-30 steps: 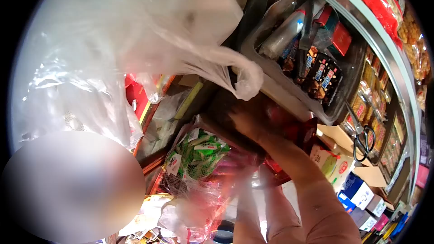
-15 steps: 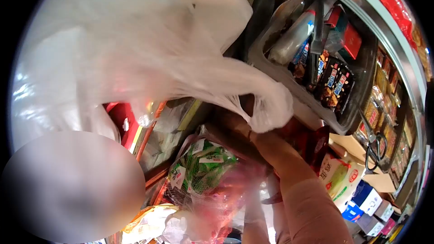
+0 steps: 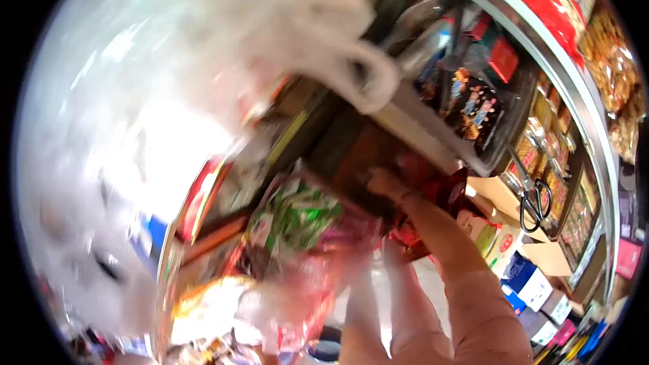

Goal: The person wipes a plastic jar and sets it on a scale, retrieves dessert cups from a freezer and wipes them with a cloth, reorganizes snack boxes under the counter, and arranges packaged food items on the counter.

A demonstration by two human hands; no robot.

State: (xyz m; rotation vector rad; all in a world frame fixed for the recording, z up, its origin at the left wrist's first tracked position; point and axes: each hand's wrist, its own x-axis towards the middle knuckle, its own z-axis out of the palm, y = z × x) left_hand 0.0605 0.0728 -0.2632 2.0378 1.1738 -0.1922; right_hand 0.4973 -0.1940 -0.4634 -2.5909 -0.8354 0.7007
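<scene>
My right hand [image 3: 387, 184] reaches in from the lower right over a dark brown wooden surface [image 3: 351, 155], beside a dark red package [image 3: 443, 192]. Its fingers are small and smeared, so their grip is unclear. A large white plastic bag [image 3: 203, 47] fills the upper left, and its handle loop [image 3: 375, 81] hangs above my hand, apart from it. Left of my forearm is a net bag with green packets [image 3: 297, 216], with reddish clear plastic [image 3: 311, 290] below it. My left hand does not show.
A dark plastic bin [image 3: 497, 152] with black snack packs [image 3: 476, 111] stands at upper right. Black-handled scissors [image 3: 536, 206] lie beside it, near cartons of wrapped goods [image 3: 541, 142]. A curved metal counter edge [image 3: 571, 71] runs along the right. Small boxes [image 3: 534, 290] sit lower right.
The white bag's handle has shifted up and left, uncovering my right hand, which it partly hid before. The view has turned, and a blurred oval at lower left is gone.
</scene>
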